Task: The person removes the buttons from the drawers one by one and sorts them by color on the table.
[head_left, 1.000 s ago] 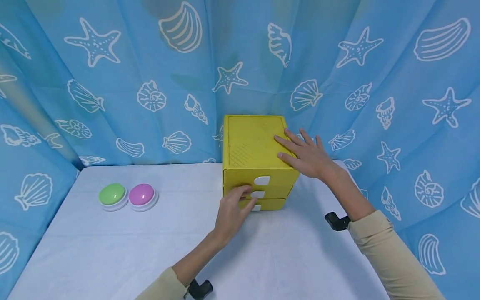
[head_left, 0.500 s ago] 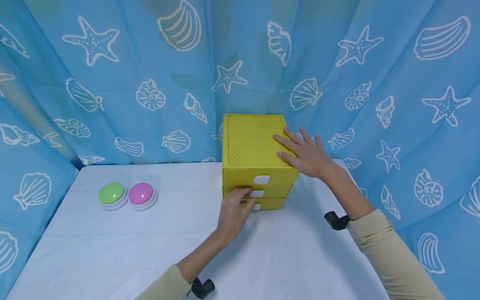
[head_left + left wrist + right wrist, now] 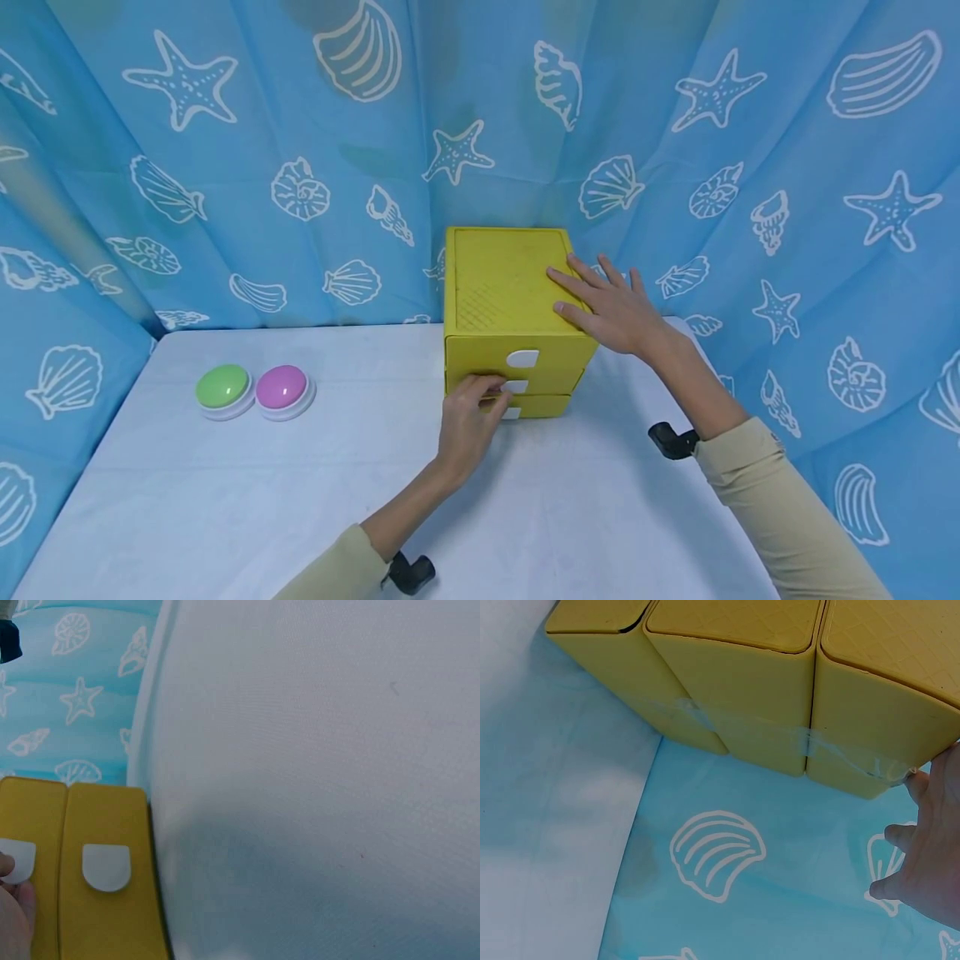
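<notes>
A yellow drawer box (image 3: 517, 275) with several stacked drawers stands at the back of the table, each drawer front bearing a white tab handle. At the middle drawer, my left hand (image 3: 467, 425) holds the white handle (image 3: 515, 387) between fingertips and thumb; the left wrist view catches only part of that hand, at its left edge. The middle drawer looks pushed in. My right hand (image 3: 618, 317) rests on the right edge of the box top, fingers spread and straight. Some of its fingers stick out past the box in the right wrist view.
Two round push buttons, one green (image 3: 222, 387) and one purple (image 3: 282, 388), sit on white bases at the left of the white-covered table (image 3: 300, 500). A blue seashell curtain (image 3: 495, 100) hangs close behind the box. Clear tape (image 3: 765, 735) runs along the box's side.
My left hand's thumb has come up toward the middle handle, narrowing the gap to the fingertips. The right hand keeps its place on the box. No drawer has visibly moved.
</notes>
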The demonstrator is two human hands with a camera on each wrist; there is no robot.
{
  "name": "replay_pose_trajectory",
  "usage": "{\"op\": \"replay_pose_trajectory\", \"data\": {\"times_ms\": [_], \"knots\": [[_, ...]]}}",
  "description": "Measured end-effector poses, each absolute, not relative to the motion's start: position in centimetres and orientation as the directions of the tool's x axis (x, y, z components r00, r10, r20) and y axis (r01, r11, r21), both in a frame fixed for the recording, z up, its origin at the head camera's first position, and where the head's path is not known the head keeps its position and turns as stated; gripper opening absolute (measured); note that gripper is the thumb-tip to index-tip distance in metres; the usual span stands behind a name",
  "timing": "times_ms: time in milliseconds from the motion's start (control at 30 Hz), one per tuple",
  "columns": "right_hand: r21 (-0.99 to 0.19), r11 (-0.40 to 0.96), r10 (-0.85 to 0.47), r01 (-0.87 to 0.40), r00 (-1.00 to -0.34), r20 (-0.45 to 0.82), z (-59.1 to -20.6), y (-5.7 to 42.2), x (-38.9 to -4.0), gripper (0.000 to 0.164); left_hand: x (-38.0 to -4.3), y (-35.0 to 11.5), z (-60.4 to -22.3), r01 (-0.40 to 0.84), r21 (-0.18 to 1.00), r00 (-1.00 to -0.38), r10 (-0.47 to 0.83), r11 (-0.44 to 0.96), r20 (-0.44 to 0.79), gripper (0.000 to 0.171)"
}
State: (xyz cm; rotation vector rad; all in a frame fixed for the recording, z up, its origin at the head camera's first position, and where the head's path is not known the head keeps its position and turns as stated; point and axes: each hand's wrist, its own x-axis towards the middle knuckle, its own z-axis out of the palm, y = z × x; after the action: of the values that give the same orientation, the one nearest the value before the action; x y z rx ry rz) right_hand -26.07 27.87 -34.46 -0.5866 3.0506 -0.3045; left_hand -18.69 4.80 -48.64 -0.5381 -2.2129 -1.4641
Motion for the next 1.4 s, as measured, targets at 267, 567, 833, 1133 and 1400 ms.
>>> {"op": "replay_pose_trajectory", "data": {"times_ms": [267, 567, 833, 1133, 1400], "knots": [[-0.210, 0.906, -0.372, -0.368, -0.928, 0.019, -34.4, 27.8, -25.9, 0.067, -18.9, 5.1, -49.0, 0.558, 0.733, -0.808, 0.056, 0.388, 0.586, 0.010], [-0.214, 0.904, -0.373, -0.370, -0.928, 0.027, -34.7, 27.9, -26.1, 0.066, -18.9, 5.2, -49.3, 0.558, 0.730, -0.803, 0.033, 0.395, 0.596, 0.009], [-0.212, 0.904, -0.375, -0.371, -0.927, 0.022, -34.6, 27.8, -26.0, 0.066, -18.6, 5.1, -49.4, 0.571, 0.713, -0.792, 0.044, 0.408, 0.609, 0.007], [-0.203, 0.910, -0.366, -0.361, -0.930, 0.014, -34.4, 27.9, -26.0, 0.067, -17.2, 5.0, -49.3, 0.587, 0.678, -0.776, 0.069, 0.442, 0.627, 0.010], [-0.200, 0.913, -0.360, -0.356, -0.933, 0.017, -34.6, 27.9, -26.2, 0.068, -16.1, 4.8, -49.3, 0.611, 0.669, -0.762, 0.086, 0.424, 0.642, 0.015]]}}
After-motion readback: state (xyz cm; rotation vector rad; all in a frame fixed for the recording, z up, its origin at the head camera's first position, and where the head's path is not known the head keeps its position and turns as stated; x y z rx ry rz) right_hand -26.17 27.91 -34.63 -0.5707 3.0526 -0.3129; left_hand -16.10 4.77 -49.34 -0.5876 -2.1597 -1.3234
